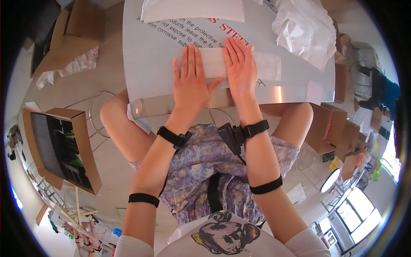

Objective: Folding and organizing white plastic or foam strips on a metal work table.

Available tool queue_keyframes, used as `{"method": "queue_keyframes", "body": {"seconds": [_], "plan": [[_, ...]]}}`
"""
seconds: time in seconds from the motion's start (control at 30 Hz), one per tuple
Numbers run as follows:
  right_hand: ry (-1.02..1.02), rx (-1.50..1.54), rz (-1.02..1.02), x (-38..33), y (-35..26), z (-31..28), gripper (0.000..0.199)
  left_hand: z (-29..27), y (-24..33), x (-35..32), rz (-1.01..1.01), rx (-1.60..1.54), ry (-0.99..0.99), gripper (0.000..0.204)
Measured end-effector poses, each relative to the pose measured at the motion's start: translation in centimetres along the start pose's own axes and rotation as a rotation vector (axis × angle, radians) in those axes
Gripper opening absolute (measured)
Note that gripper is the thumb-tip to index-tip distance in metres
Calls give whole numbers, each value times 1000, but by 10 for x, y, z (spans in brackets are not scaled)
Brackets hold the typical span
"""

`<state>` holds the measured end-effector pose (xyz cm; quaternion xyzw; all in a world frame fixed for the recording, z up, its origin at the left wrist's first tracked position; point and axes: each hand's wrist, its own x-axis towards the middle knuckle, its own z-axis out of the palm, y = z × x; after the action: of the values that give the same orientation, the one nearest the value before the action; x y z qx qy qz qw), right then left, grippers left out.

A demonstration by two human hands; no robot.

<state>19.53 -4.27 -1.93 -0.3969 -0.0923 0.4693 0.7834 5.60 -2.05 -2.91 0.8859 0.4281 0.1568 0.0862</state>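
Translucent sheet (239, 64): a pale, flat rectangle lying on the metal table top, near the table's front edge, straight ahead of the person; its right end lies bare, the rest is under the hands.
Left hand (189, 81): flat on the left part of the sheet, palm down, fingers straight and together, thumb spread toward the other hand; it presses and grasps nothing.
Right hand (240, 66): flat on the middle of the sheet, palm down, fingers stretched forward; also pressing, with nothing clenched in it. The two thumbs almost meet.
Table (150, 64): a grey metal sheet surface with a printed protective film; its front edge reflects light just above the person's knees.
White sheet (192, 9): lies at the far edge of the table, well apart from the hands.
Crumpled plastic wrap (306, 30): heaped on the right far part of the table, near the sheet's right end but not touching it.
Wrist bands (173, 137): black straps on both wrists and forearms; the right one carries a small black device.
Open cardboard box (64, 145): on the floor to the left, dark parts inside.
Cardboard boxes (338, 128): stacked on the floor to the right, beside the knee.
In the way: nothing lies between the hands and the sheet.
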Motion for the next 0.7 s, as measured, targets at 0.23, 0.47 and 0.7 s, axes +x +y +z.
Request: {"method": "queue_keyframes", "body": {"seconds": [0.23, 0.47, 0.7], "plan": [[1, 47, -19, 3, 3, -2, 54, 1, 1, -5, -108, 107, -36, 97], [35, 156, 16, 2, 3, 0, 52, -25, -32, -15, -280, 175, -73, 84], [-92, 330, -6, 5, -22, -5, 55, -59, -103, 46, -194, 124, 153, 58]]}}
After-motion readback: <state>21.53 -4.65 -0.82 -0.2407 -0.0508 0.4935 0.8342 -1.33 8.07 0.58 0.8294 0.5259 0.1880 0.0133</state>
